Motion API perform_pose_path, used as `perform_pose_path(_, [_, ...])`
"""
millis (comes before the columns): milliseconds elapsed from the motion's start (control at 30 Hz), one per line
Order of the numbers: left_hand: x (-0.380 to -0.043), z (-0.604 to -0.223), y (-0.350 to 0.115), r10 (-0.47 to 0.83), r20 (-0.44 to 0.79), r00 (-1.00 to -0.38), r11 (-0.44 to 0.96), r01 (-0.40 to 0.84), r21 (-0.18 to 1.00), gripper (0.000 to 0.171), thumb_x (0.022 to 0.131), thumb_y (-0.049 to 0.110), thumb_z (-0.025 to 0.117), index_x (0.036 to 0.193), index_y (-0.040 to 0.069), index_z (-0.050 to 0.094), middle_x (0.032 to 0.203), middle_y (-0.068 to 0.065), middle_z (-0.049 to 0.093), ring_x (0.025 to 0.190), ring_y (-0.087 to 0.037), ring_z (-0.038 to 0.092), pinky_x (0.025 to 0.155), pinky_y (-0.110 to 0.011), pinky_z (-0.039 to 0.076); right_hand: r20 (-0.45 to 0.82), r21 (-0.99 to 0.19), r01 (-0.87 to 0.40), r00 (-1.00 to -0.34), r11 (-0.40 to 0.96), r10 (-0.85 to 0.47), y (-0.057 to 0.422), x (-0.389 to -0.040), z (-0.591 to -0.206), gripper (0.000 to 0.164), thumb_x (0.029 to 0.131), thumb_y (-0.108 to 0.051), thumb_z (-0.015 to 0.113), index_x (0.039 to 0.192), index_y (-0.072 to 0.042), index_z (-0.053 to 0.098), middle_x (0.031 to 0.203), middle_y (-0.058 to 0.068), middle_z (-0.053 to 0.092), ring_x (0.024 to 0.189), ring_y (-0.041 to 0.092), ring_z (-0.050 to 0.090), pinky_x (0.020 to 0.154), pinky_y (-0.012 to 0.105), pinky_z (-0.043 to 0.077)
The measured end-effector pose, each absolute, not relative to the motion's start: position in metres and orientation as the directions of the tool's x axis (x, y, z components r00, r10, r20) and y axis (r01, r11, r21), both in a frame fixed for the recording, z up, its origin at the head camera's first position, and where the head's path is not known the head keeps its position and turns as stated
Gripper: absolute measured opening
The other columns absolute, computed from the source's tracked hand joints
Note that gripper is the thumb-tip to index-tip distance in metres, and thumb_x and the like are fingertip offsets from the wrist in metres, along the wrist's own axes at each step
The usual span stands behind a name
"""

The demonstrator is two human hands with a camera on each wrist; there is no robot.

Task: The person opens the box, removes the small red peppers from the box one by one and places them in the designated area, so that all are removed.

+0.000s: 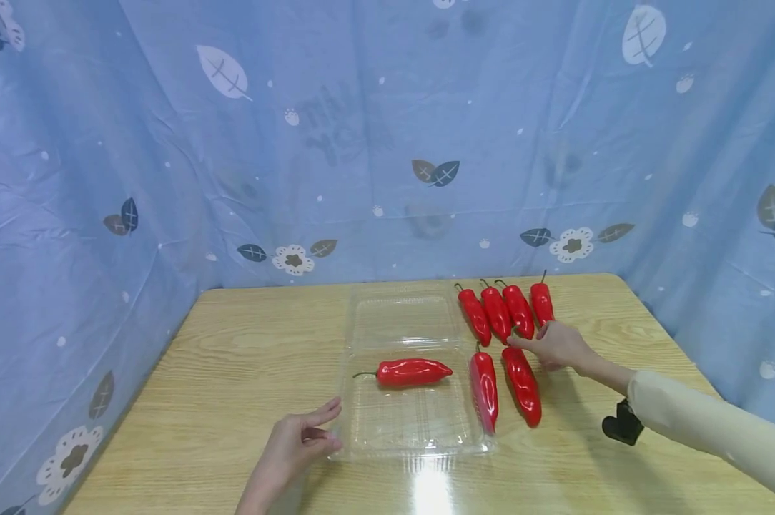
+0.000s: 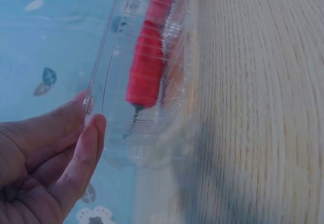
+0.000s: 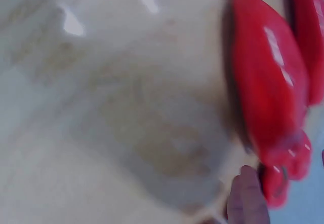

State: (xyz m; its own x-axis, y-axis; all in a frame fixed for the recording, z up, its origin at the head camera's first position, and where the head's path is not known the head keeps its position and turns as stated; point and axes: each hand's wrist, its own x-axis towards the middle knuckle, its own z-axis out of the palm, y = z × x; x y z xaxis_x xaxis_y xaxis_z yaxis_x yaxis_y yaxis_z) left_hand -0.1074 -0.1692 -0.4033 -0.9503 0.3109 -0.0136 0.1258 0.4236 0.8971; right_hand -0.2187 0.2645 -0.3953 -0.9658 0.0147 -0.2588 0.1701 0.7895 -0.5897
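Note:
A clear plastic clamshell container [image 1: 420, 436] lies opened flat on the table, its lid toward the back. One red pepper [image 1: 413, 373] lies crosswise in its near half, green stem to the left. My left hand [image 1: 296, 443] pinches the container's left rim between thumb and fingers; the left wrist view shows the rim [image 2: 96, 74] at the fingertips. On the right, my right hand [image 1: 560, 346] pinches a second red pepper [image 1: 522, 390] at its stem end, the stem tip sticking up past the fingers. In the right wrist view that pepper [image 3: 271, 77] is blurred.
Another red pepper [image 1: 485, 392] lies along the container's right side. Several more peppers [image 1: 495, 312] stand in a row behind, beside the lid. A black object [image 1: 622, 425] shows under the right forearm. Blue patterned cloth [image 1: 374, 143] surrounds the wooden table [image 1: 246, 357].

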Motion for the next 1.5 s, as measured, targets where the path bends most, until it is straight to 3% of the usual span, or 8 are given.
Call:
perform_pose_path(233, [-0.109,-0.405,-0.171,0.309,-0.026,-0.951,0.429,0.115,0.896,0.049,0.078,0.004,0.076,0.121,-0.011,0.059,0.134,-0.024,0.049,0.073,-0.007,0.064,0.069,-0.018,0.057,-0.202,-0.639,0.059,-0.975,0.767,-0.093,0.259,-0.227,-0.362,0.048,0.091,-0.033,0.066,0.104,0.013,0.058,0.088,0.020,0.065,0.076,0.029,0.068,0.067,0.035,0.060])
perform_pose_path(433, [-0.108,-0.406,-0.171,0.306,-0.028,-0.952,0.426,0.110,0.898,0.048,0.079,0.003,0.076,0.121,-0.011,0.058,0.135,-0.023,0.050,0.075,-0.008,0.065,0.069,-0.018,0.056,0.019,-0.745,-0.250,-0.934,0.618,-0.356,0.246,-0.238,-0.357,0.042,0.093,-0.022,0.065,0.124,0.005,0.058,0.117,0.022,0.064,0.106,0.033,0.063,0.084,0.037,0.057])
perform_pose_path(600, [-0.107,-0.405,-0.172,0.307,-0.028,-0.951,0.426,0.111,0.898,0.049,0.079,0.004,0.076,0.122,-0.012,0.058,0.135,-0.023,0.050,0.076,-0.008,0.064,0.069,-0.018,0.057,0.124,-0.846,-0.359,-0.850,0.393,-0.511,0.228,-0.244,-0.359,0.038,0.090,-0.010,0.068,0.125,0.001,0.060,0.122,0.019,0.063,0.110,0.028,0.062,0.088,0.025,0.054])
perform_pose_path(733, [-0.108,-0.405,-0.171,0.309,-0.033,-0.950,0.414,0.103,0.904,0.049,0.079,0.004,0.076,0.122,-0.012,0.058,0.136,-0.023,0.049,0.075,-0.008,0.064,0.069,-0.018,0.056,0.147,-0.872,-0.384,-0.798,0.305,-0.584,0.207,-0.248,-0.357,0.036,0.089,-0.008,0.068,0.124,-0.001,0.062,0.122,0.019,0.063,0.110,0.029,0.062,0.088,0.026,0.054])
perform_pose_path(867, [-0.108,-0.406,-0.170,0.310,-0.036,-0.950,0.398,0.096,0.912,0.049,0.079,0.004,0.076,0.122,-0.012,0.057,0.136,-0.023,0.049,0.075,-0.008,0.064,0.070,-0.017,0.056,0.110,-0.882,-0.375,-0.753,0.286,-0.648,0.186,-0.253,-0.355,0.036,0.090,-0.014,0.069,0.125,-0.007,0.062,0.124,0.016,0.063,0.114,0.030,0.060,0.092,0.029,0.053])
perform_pose_path(1100, [-0.109,-0.406,-0.170,0.312,-0.042,-0.949,0.390,0.088,0.916,0.048,0.080,0.002,0.075,0.122,-0.012,0.057,0.136,-0.025,0.048,0.075,-0.009,0.064,0.071,-0.017,0.056,0.049,-0.943,-0.282,-0.639,0.175,-0.768,0.147,-0.263,-0.364,0.043,0.086,-0.010,0.073,0.127,-0.004,0.061,0.127,0.016,0.061,0.119,0.032,0.056,0.094,0.036,0.052])
perform_pose_path(1400, [-0.108,-0.405,-0.171,0.310,-0.038,-0.950,0.397,0.093,0.913,0.048,0.080,0.003,0.074,0.122,-0.013,0.057,0.136,-0.024,0.048,0.076,-0.009,0.064,0.071,-0.018,0.057,0.036,-0.931,-0.313,-0.589,0.187,-0.808,0.112,-0.279,-0.377,0.042,0.085,-0.008,0.073,0.126,-0.006,0.063,0.124,0.003,0.065,0.116,0.023,0.059,0.098,0.036,0.050])
perform_pose_path(1500, [-0.108,-0.405,-0.171,0.313,-0.042,-0.949,0.398,0.091,0.913,0.049,0.081,0.004,0.074,0.123,-0.013,0.056,0.137,-0.024,0.048,0.077,-0.010,0.064,0.072,-0.017,0.056,0.016,-0.941,-0.285,-0.580,0.184,-0.815,0.106,-0.285,-0.383,0.040,0.086,-0.005,0.071,0.126,-0.003,0.062,0.124,0.006,0.065,0.118,0.031,0.057,0.098,0.036,0.050])
